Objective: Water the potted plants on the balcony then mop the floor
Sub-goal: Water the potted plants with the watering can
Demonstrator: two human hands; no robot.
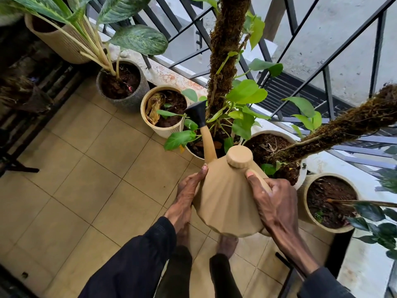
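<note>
Open tiled floor (81, 181) lies left of the pots (163, 131). Above them a mossy pole (225, 50) and its leaves (247, 93) crowd the way ahead; a second pole (343, 123) leans across on the right, with the railing (326, 82) close behind

A single wide-angle camera on the person's head looks steeply down and forward from standing height. The left hand (184, 196), right hand (277, 203) and watering can (227, 203) lie close at lower centre. The floor (86, 168) fills the near left, and the pots (160, 130) and railing (326, 82) run across the far right.
</note>
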